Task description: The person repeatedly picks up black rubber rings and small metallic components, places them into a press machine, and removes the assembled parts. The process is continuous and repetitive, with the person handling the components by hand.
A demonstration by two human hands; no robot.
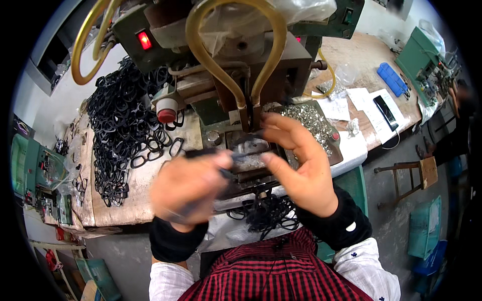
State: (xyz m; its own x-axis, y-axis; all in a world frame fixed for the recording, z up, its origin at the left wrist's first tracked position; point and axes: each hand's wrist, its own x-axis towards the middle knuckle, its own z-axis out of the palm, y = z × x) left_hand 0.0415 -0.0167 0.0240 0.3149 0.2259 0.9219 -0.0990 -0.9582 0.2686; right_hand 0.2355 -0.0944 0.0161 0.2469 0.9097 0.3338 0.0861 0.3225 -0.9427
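My left hand [188, 190] is smeared by motion in front of the machine, fingers bent in around a blurred black eyeglass frame [193, 152]. Opposite it, my right hand [304, 163] curves over the right side of the metal fixture [251, 148], thumb and fingers apart. Its fingertips are close to a dark piece by the two upright metal jaws [250, 118]; whether they touch it I cannot tell. Below the fixture, a bunch of black eyeglass frames [263, 213] lies near my lap.
A large heap of black eyeglass frames [123, 115] covers the bench on the left. Yellow tubes [278, 50] loop down the machine, with a red button [166, 115] beside them. Metal bits fill a tray [335, 155] at right. Beyond lie a phone [385, 111] and blue case [392, 79].
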